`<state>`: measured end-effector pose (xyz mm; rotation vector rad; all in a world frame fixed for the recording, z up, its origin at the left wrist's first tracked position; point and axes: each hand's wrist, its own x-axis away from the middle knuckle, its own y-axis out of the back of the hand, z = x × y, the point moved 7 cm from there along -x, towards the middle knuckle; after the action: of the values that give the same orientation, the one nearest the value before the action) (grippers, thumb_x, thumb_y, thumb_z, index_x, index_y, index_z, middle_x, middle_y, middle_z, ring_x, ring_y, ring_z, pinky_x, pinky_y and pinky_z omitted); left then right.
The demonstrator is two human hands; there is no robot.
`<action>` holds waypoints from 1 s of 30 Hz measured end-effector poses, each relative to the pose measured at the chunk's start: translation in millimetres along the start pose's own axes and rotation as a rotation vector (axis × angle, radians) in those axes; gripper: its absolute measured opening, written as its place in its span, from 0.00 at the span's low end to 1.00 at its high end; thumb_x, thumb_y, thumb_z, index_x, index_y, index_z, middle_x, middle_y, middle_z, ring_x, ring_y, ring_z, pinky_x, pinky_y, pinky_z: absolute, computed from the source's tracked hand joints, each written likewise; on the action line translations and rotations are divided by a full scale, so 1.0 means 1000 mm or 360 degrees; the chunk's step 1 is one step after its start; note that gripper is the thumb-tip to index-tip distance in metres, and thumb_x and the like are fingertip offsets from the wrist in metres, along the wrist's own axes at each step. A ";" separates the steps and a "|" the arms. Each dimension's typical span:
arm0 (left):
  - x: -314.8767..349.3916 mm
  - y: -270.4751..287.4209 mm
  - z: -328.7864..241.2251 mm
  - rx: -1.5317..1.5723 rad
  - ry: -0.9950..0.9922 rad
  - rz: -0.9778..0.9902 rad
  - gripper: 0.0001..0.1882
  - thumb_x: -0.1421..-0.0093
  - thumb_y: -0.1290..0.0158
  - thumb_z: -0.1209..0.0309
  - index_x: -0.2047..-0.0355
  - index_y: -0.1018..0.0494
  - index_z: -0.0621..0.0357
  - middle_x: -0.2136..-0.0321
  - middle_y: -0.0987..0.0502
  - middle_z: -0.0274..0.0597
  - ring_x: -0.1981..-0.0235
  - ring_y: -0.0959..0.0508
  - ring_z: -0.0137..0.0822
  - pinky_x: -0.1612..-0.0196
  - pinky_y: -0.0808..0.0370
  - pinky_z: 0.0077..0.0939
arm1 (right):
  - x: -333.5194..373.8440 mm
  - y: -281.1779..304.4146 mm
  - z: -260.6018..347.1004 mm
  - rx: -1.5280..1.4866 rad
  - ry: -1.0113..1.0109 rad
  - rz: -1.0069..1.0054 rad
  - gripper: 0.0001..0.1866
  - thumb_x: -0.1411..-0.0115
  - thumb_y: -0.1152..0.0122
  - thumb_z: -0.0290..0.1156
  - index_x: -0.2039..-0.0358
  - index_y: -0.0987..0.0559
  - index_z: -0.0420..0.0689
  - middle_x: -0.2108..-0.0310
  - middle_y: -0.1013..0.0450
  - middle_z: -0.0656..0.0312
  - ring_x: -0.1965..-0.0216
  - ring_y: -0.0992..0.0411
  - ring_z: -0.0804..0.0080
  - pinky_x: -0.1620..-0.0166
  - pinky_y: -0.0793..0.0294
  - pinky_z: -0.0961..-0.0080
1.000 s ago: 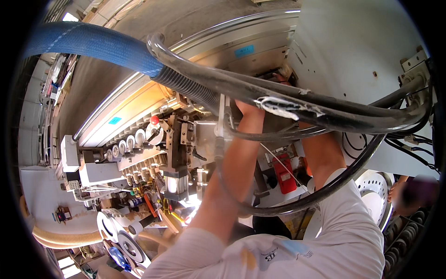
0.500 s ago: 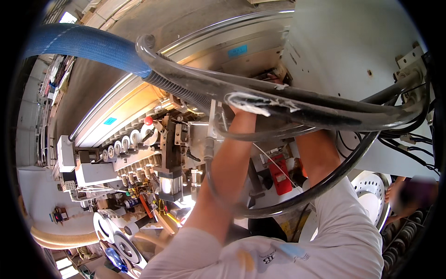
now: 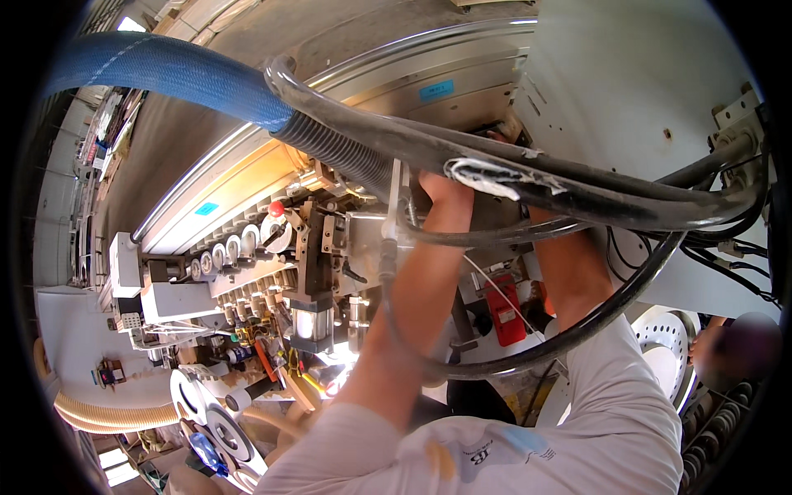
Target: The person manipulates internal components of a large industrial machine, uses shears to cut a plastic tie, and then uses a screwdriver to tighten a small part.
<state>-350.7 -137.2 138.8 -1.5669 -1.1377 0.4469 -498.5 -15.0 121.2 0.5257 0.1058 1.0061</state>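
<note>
Both my arms reach into the machine, passing behind a bundle of thick black hoses [image 3: 610, 194] with a torn, whitish patch. My left hand [image 3: 444, 190] shows only at the wrist and back, against the hoses' lower edge; its fingers are hidden. Further right, my right forearm [image 3: 569, 268] goes up behind the same bundle, which covers that hand. A bit of skin, likely fingertips [image 3: 496, 135], shows above the hoses near the inner corner of the metal housing; whose hand it belongs to is unclear. Whatever the hands touch is out of sight.
A blue hose [image 3: 181, 78] joins a ribbed grey hose [image 3: 334, 153] at upper left. A red-knobbed clamp mechanism [image 3: 309, 256] and a row of rollers [image 3: 233, 247] stand left of my arms. Below lies a red box-shaped thing [image 3: 506, 313]. Another person's hand [image 3: 701, 340] is at far right.
The whole view has shifted slightly, so the machine appears a little further right. My arms stay behind the hoses, with slightly more of the left hand's back showing.
</note>
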 end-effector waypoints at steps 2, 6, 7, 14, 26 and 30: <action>-0.001 0.002 0.001 -0.0006 0.0013 -0.0008 0.22 0.26 0.67 0.56 0.43 0.32 0.54 0.47 0.26 0.45 0.46 0.25 0.47 0.40 0.28 0.48 | 0.005 -0.005 -0.001 0.0006 0.0002 0.0004 0.42 0.36 0.38 0.55 0.34 0.36 0.38 0.37 0.33 0.48 0.36 0.34 0.61 0.36 0.34 0.68; 0.023 0.002 -0.007 -0.0042 0.0172 -0.0010 0.17 0.28 0.55 0.54 0.53 0.27 0.53 0.55 0.23 0.44 0.51 0.23 0.42 0.46 0.24 0.42 | 0.003 -0.001 -0.004 -0.0005 -0.0014 0.0008 0.42 0.37 0.38 0.55 0.33 0.36 0.38 0.37 0.33 0.48 0.36 0.33 0.62 0.36 0.34 0.68; 0.029 0.002 -0.019 -0.0093 0.0122 -0.0008 0.16 0.29 0.49 0.53 0.60 0.24 0.52 0.61 0.20 0.43 0.55 0.21 0.39 0.49 0.22 0.40 | 0.001 -0.005 0.002 -0.0010 -0.0003 0.0024 0.42 0.37 0.38 0.55 0.33 0.36 0.38 0.37 0.33 0.48 0.36 0.33 0.62 0.36 0.34 0.68; 0.028 -0.019 -0.023 -0.0255 -0.0176 -0.0180 0.17 0.28 0.54 0.62 0.43 0.33 0.55 0.51 0.24 0.39 0.50 0.23 0.40 0.46 0.24 0.37 | 0.001 -0.002 -0.001 -0.0004 -0.0023 0.0032 0.42 0.37 0.37 0.56 0.33 0.36 0.38 0.37 0.33 0.49 0.36 0.33 0.62 0.37 0.33 0.68; 0.056 -0.040 0.013 -0.0229 0.0045 -0.0193 0.06 0.31 0.50 0.71 0.59 0.26 0.58 0.65 0.19 0.38 0.70 0.18 0.34 0.71 0.18 0.30 | -0.019 -0.018 0.002 -0.0010 -0.0009 0.0141 0.43 0.37 0.37 0.56 0.33 0.36 0.38 0.37 0.33 0.49 0.37 0.33 0.62 0.37 0.33 0.69; 0.081 -0.046 0.006 -0.0457 0.0118 -0.0136 0.15 0.27 0.54 0.62 0.66 0.27 0.59 0.78 0.23 0.40 0.84 0.23 0.33 0.82 0.24 0.26 | -0.037 -0.026 -0.002 -0.0051 -0.0020 0.0248 0.43 0.37 0.37 0.57 0.33 0.36 0.38 0.37 0.33 0.49 0.37 0.33 0.62 0.37 0.32 0.69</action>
<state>-337.6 -68.8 200.8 -1.7582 -1.2471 0.1717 -499.2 -55.8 101.9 0.5171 0.0376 1.1547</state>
